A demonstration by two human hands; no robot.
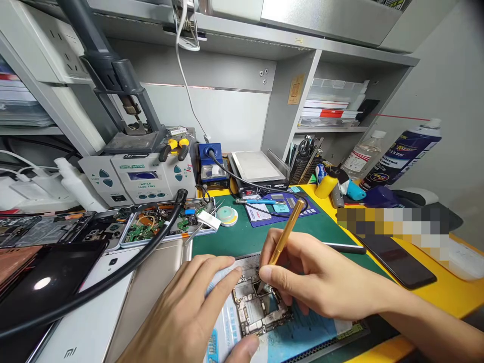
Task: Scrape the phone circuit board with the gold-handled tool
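A phone circuit board (pixel 257 310) lies on a blue-and-white sheet (pixel 302 335) over the green mat (pixel 242 237). My right hand (pixel 313 282) pinches a gold pen-like tool (pixel 285 233) like a pencil, its tip down on the board's upper edge. My left hand (pixel 189 312) rests on the sheet at the board's left side, index finger and thumb pressing near its edges.
A black hose (pixel 124 264) crosses opened phones (pixel 94 322) at the left. A white hot-air station (pixel 139 179), blue iron stand (pixel 209 161) and heating plate (pixel 257 169) stand behind. A dark phone (pixel 397 259), bottles (pixel 401 154) and a spray can sit on the yellow table at right.
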